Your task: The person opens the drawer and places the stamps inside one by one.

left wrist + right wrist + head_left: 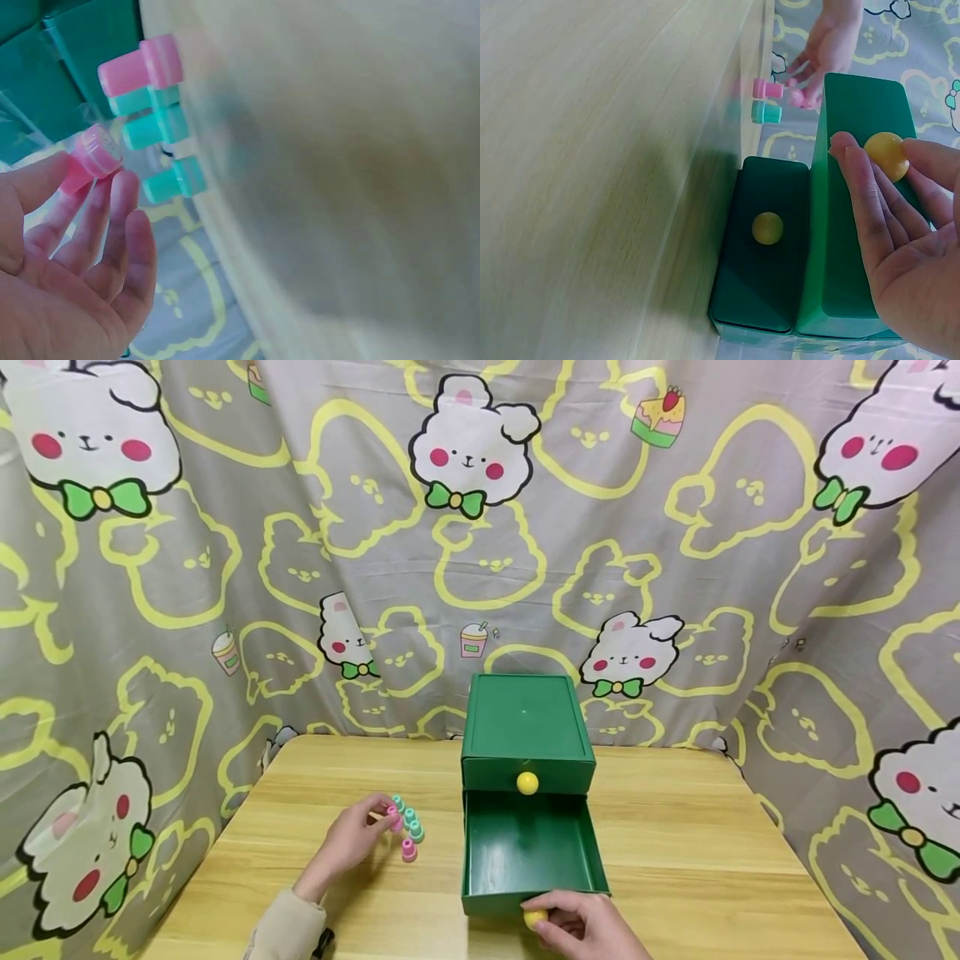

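Observation:
My left hand (352,837) pinches a small pink stepped plastic cup-like piece (94,154) between thumb and fingertips. In the left wrist view this piece is tilted and held apart from the others. Close by stand several teal pieces (416,831) of the same shape and another pink one (408,850). At the front, my right hand (585,922) grips the round yellow knob (886,156) of a pulled-out green drawer (525,852). The inside of that drawer shows a bare floor. Above it, an upper drawer front with its own yellow knob (527,783) is closed.
The green drawer cabinet (525,714) stands at the back of the wooden table (675,827). Another closed drawer front (757,277) with a yellow knob lies on the table side of the pulled-out drawer. A patterned curtain (480,568) hangs behind and at both sides.

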Available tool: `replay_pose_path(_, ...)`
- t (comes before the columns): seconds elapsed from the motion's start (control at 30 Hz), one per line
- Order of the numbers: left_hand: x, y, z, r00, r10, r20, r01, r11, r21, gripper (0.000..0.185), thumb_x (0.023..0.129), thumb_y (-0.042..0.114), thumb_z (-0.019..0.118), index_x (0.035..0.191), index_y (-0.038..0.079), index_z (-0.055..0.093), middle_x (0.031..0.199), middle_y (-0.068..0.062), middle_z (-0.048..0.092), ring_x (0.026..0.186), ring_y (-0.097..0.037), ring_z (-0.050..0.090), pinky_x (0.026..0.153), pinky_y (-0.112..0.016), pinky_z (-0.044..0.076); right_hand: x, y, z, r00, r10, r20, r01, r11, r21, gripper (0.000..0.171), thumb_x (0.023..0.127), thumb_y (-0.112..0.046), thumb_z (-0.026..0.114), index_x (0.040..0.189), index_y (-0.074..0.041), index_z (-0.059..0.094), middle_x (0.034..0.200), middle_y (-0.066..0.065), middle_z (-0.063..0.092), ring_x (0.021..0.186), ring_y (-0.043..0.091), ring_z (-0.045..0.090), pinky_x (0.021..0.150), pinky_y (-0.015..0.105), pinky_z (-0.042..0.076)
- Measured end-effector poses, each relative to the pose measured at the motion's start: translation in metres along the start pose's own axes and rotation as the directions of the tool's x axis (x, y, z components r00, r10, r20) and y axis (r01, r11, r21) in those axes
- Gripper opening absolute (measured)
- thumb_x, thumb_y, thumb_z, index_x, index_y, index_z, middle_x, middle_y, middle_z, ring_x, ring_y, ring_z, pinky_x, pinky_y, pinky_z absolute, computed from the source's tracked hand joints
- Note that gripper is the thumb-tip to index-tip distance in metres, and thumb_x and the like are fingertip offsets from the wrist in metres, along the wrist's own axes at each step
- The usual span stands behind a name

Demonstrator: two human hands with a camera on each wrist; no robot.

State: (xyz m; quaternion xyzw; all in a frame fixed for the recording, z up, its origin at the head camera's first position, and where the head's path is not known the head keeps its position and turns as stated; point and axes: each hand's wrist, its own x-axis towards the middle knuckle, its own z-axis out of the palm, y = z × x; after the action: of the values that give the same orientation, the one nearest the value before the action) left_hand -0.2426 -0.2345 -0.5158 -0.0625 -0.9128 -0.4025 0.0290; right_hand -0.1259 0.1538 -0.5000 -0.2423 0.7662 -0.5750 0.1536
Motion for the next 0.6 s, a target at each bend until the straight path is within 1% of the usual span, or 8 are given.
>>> replay_pose_path(0.13, 0.001, 0.01, -0.003, 0.999, 0.046, -0.03, -0.046, 0.999, 0.002, 0.01, 0.1, 0.017, 0.069, 0.11, 0.016, 0.071, 0.104, 0.001, 0.073, 0.091, -0.012, 0.065, 0.085, -0.036, 0.053, 0.0, 0.001, 0.0, 1.0, -0.026, 0.002, 0.026, 1.0, -0.003, 0.03, 0.103, -0.023, 0.064, 0.122, -0.002, 0.073, 0.088, 0.016, 0.074, 0.074, 0.004, 0.069, 0.067, 0.024, 0.058)
replay_pose_path(0.27, 0.0, 0.023, -0.003, 0.996, 0.076, -0.037, -0.076, 0.997, -0.008, 0.008, 0.101, 0.023, 0.069, 0.108, 0.02, 0.071, 0.103, 0.003, 0.072, 0.088, -0.011, 0.063, 0.08, -0.034, 0.052, -0.001, 0.003, 0.001, 0.999, -0.039, 0.006, 0.039, 0.999, -0.001, 0.031, 0.104, -0.023, 0.064, 0.123, 0.0, 0.072, 0.088, 0.016, 0.075, 0.075, 0.006, 0.071, 0.067, 0.025, 0.059)
replay_pose_path(0.37, -0.001, 0.035, -0.003, 0.994, 0.098, -0.039, -0.098, 0.995, -0.02, 0.006, 0.101, 0.024, 0.069, 0.106, 0.024, 0.07, 0.103, 0.004, 0.072, 0.084, -0.01, 0.063, 0.077, -0.032, 0.052, 0.001, 0.002, 0.001, 1.0, 0.005, 0.001, -0.005, 1.0, 0.011, 0.03, 0.104, -0.024, 0.064, 0.123, -0.003, 0.073, 0.089, 0.014, 0.076, 0.076, 0.009, 0.072, 0.068, 0.024, 0.059)
replay_pose_path(0.47, -0.003, 0.048, -0.003, 0.994, 0.104, -0.041, -0.106, 0.994, -0.042, 0.007, 0.1, 0.023, 0.069, 0.107, 0.026, 0.07, 0.103, 0.005, 0.072, 0.081, -0.011, 0.064, 0.073, -0.028, 0.051, 0.002, 0.0, 0.001, 0.999, 0.042, -0.004, -0.042, 0.999, 0.013, 0.03, 0.103, -0.024, 0.064, 0.123, -0.003, 0.073, 0.09, 0.012, 0.076, 0.075, 0.01, 0.071, 0.069, 0.023, 0.058)
replay_pose_path(0.6, -0.009, 0.064, -0.001, 0.99, 0.125, -0.057, -0.129, 0.989, -0.076, 0.01, 0.1, 0.022, 0.07, 0.108, 0.027, 0.07, 0.102, 0.006, 0.071, 0.077, -0.012, 0.065, 0.069, -0.026, 0.051, 0.002, -0.001, 0.001, 0.999, 0.047, -0.005, -0.047, 0.999, 0.012, 0.031, 0.103, -0.024, 0.065, 0.123, -0.003, 0.073, 0.089, 0.012, 0.076, 0.074, 0.009, 0.07, 0.069, 0.023, 0.058)
